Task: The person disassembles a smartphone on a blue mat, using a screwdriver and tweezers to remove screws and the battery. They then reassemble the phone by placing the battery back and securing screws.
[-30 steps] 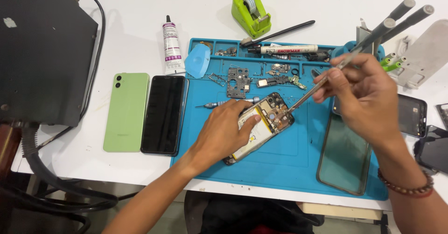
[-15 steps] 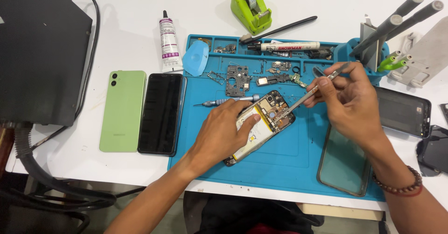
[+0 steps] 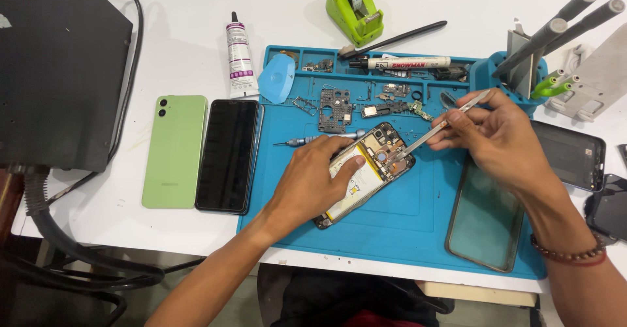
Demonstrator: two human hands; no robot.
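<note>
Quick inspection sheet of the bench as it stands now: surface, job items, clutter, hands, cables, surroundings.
Surface: blue repair mat on a white table.
Job's things: opened phone on the mat, its inner parts exposed; tweezers with their tip at its upper end.
Clutter: circuit board, small screwdriver, green back cover, black screen panel, glue tube, tape dispenser, marker, clear case.
Grippers: left hand presses on the phone; right hand holds the tweezers.
Cables: black cable beside the black box.
Surroundings: nothing seen.
</note>
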